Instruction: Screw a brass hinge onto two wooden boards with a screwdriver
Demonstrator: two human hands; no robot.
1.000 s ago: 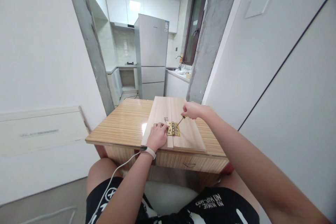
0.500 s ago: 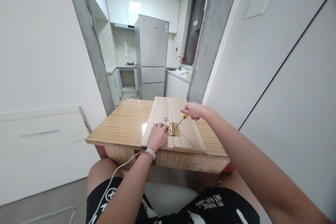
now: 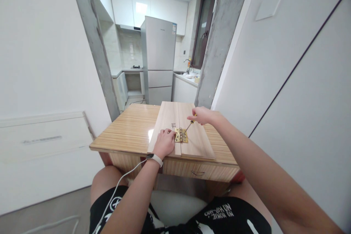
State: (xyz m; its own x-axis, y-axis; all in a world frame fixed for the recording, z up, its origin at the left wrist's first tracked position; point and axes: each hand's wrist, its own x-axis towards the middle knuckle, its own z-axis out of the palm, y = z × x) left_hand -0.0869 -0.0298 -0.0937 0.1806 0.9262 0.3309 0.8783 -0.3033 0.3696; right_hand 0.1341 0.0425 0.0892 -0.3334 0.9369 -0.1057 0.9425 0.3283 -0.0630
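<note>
A brass hinge (image 3: 181, 135) lies opened flat across the seam between two pale wooden boards (image 3: 196, 148). My right hand (image 3: 201, 115) is closed round the yellow-and-black handle of a screwdriver (image 3: 189, 125). The screwdriver slants down to the left, its tip at the hinge's right leaf; the screw under it is too small to make out. On the left board rests my left hand (image 3: 165, 142), palm down with fingers stretched out, the fingertips touching the hinge's left leaf. Dark pencil-like marks (image 3: 173, 125) show on the left board just above the hinge.
The boards lie on a striped wooden table (image 3: 120, 131) with a drawer (image 3: 201, 173) at its front. A white cable (image 3: 120, 179) runs near my left wrist. White walls flank the table; a grey refrigerator (image 3: 159, 51) stands in the kitchen beyond.
My right hand has turned slightly and shifted a little left on the screwdriver handle. My left hand, the hinge and the boards stay put.
</note>
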